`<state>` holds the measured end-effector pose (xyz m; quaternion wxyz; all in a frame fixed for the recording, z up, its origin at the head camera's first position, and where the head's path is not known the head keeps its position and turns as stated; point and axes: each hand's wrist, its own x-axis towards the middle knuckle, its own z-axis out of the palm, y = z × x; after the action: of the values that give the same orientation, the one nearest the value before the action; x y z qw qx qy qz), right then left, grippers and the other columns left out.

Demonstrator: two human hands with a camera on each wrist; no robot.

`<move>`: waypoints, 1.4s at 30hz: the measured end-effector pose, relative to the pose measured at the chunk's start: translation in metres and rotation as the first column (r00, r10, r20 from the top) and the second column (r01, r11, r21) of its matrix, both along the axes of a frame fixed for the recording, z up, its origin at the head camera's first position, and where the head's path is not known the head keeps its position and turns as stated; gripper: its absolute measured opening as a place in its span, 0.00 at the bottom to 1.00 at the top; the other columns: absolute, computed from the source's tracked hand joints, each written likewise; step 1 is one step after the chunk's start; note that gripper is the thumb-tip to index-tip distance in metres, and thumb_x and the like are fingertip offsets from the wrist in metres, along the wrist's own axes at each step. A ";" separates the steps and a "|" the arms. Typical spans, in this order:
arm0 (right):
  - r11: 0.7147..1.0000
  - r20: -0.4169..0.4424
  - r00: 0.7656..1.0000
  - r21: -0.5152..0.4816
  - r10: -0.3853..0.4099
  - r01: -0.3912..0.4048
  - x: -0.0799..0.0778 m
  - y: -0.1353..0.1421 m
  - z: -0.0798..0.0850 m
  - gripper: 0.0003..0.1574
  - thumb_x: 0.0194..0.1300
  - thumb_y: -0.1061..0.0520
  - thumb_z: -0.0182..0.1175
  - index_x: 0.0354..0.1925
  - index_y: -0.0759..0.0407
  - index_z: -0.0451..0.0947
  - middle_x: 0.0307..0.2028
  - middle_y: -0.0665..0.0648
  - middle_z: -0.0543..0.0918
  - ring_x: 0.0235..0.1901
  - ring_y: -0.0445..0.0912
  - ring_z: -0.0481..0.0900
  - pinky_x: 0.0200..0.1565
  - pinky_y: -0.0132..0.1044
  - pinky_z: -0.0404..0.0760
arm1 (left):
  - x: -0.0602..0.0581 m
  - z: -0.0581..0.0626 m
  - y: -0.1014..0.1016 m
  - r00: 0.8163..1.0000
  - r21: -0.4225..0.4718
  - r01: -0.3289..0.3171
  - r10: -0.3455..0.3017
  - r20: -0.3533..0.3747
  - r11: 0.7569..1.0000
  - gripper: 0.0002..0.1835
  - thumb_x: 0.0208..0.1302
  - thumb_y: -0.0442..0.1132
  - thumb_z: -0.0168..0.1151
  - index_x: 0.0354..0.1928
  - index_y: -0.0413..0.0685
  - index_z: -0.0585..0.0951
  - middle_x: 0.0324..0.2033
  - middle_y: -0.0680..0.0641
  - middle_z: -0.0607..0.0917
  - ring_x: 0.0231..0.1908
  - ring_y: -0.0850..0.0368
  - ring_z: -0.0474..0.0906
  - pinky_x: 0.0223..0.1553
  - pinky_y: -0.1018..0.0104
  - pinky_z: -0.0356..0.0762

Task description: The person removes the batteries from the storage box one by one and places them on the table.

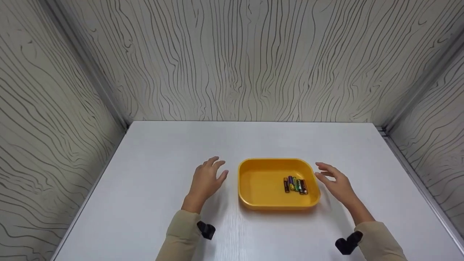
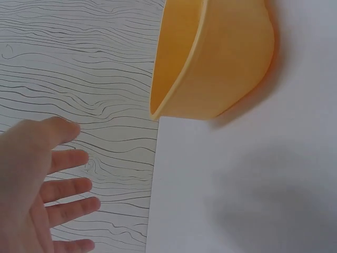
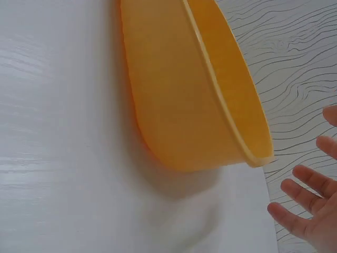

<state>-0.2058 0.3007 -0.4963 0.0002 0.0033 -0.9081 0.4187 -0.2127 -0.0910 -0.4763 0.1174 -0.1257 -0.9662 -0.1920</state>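
Note:
A yellow plastic tray (image 1: 262,183) with rounded corners and raised walls sits on the white table. Several small batteries (image 1: 295,185) in mixed colours lie side by side in its right half. To the left of the tray, my left hand (image 1: 207,181) hovers with fingers spread and nothing in it. My right hand (image 1: 337,184) is held at the tray's right wall, fingertips close to the rim, also holding nothing. In the left wrist view the fingers (image 2: 71,187) are apart from the tray wall (image 2: 231,63). The right wrist view has the fingers (image 3: 303,195) loosely extended beyond the tray's corner.
The white table (image 1: 163,152) runs back to a wood-grain patterned wall (image 1: 232,61). Similar panels rise at the left (image 1: 43,127) and right (image 1: 442,145), with grey metal strips along the corners. A small black device (image 1: 206,230) is worn at each wrist.

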 end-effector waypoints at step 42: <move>0.866 0.229 0.954 -0.497 0.194 -0.057 0.018 0.013 -0.073 0.45 0.70 0.56 0.54 0.76 0.43 0.44 0.78 0.58 0.39 0.75 0.36 0.51 0.67 0.27 0.62 | 0.019 -0.020 0.087 0.923 0.293 0.229 -0.303 0.238 0.928 0.18 0.71 0.51 0.52 0.56 0.52 0.80 0.57 0.50 0.80 0.58 0.53 0.77 0.62 0.58 0.73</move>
<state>-0.1874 0.3136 -0.5692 -0.1509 0.0053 -0.7633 0.6282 -0.1935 -0.0044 -0.4963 -0.0319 -0.2120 -0.9131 -0.3467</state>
